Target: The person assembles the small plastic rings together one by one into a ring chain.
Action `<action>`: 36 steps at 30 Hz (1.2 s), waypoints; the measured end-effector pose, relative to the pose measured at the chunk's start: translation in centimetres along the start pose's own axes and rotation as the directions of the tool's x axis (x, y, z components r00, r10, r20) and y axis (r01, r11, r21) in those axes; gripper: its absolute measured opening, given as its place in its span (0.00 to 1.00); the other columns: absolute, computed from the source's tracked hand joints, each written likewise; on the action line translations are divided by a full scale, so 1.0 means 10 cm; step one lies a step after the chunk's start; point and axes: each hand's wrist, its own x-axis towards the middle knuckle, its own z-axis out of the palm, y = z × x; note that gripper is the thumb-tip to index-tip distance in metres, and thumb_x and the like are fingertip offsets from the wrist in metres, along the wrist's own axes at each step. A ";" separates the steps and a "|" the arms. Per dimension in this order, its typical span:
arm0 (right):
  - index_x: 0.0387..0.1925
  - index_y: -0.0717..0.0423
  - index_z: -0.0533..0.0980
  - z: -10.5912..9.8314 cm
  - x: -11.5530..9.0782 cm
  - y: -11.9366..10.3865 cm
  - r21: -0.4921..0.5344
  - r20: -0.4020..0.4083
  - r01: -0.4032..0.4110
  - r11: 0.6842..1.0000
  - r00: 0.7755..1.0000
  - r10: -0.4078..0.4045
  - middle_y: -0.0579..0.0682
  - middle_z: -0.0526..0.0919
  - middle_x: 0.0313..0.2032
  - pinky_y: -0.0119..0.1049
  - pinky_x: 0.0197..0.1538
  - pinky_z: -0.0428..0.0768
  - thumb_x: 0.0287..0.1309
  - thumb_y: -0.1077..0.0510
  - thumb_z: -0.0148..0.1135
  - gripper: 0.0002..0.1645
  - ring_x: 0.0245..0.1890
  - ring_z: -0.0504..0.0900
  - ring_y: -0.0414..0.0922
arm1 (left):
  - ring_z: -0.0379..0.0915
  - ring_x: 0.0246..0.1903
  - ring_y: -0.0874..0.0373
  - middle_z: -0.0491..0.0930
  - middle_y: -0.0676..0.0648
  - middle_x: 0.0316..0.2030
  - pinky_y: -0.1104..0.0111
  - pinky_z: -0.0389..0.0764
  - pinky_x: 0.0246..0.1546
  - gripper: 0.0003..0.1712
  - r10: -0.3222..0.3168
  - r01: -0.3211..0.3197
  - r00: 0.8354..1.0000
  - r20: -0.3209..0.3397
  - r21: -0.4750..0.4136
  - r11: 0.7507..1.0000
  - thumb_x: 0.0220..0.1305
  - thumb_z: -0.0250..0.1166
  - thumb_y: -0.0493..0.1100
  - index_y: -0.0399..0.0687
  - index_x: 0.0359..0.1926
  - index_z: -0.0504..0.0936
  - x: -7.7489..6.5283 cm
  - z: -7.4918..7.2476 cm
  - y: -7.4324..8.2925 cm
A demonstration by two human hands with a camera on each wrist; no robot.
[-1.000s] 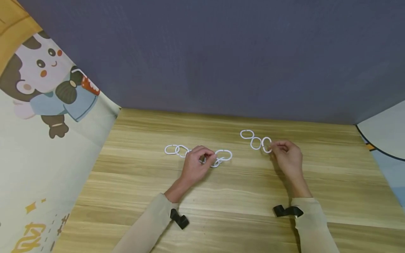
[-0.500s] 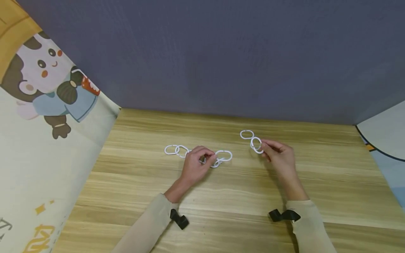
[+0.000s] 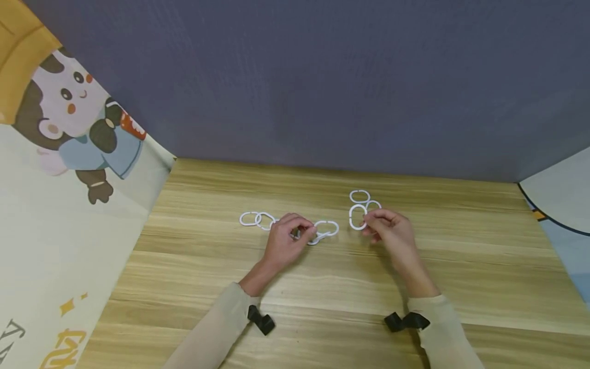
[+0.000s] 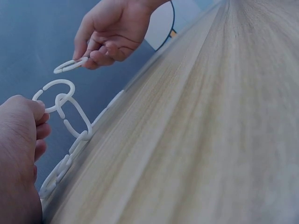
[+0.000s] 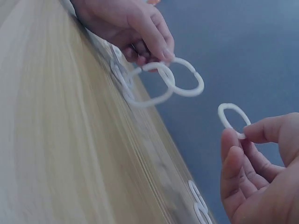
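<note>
My left hand (image 3: 287, 238) pinches the end link of a white plastic chain (image 5: 195, 92) between thumb and index finger. That end link is raised off the table and threaded through a neighbouring link (image 4: 84, 116). The rest of the chain trails left along the table, partly hidden behind the hand in the head view. My right hand (image 3: 396, 236) pinches a single white oval link (image 5: 228, 105) by its edge, held in the air. A small gap shows in that link's side. The two held links are close but apart.
Two loose white links lie behind the right hand: a farther link (image 3: 360, 202) and a nearer link (image 3: 374, 201) partly covered by it. The wooden table (image 3: 322, 307) meets a dark blue panel (image 3: 322, 92) at its back edge.
My right hand has moved left with its link, from beside the two loose links to in front of them, closer to the chain. The left hand has stayed nearly still.
</note>
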 end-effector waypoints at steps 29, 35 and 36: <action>0.34 0.54 0.85 0.31 0.32 0.02 0.080 0.126 -0.099 0.992 0.988 0.089 0.44 0.88 0.27 0.26 0.26 0.74 0.72 0.70 0.67 0.11 0.24 0.80 0.36 | 0.83 0.35 0.54 0.91 0.46 0.37 0.65 0.86 0.37 0.05 0.021 -0.019 0.999 -0.050 0.056 0.998 0.66 0.80 0.38 0.41 0.38 0.93 0.25 0.09 -0.12; 0.35 0.56 0.85 0.32 0.31 0.02 0.074 0.126 -0.113 0.991 0.987 0.104 0.42 0.88 0.28 0.25 0.27 0.76 0.72 0.70 0.68 0.09 0.25 0.80 0.36 | 0.84 0.36 0.52 0.91 0.46 0.37 0.63 0.87 0.37 0.05 0.046 -0.043 0.998 -0.052 0.064 0.997 0.65 0.81 0.37 0.41 0.38 0.94 0.25 0.10 -0.13; 0.35 0.57 0.85 0.31 0.31 0.02 0.074 0.125 -0.116 0.990 0.986 0.106 0.43 0.88 0.28 0.25 0.27 0.76 0.72 0.70 0.68 0.09 0.25 0.80 0.36 | 0.84 0.36 0.51 0.91 0.45 0.37 0.63 0.87 0.37 0.05 0.052 -0.049 0.997 -0.053 0.065 0.997 0.65 0.81 0.37 0.41 0.38 0.93 0.25 0.10 -0.14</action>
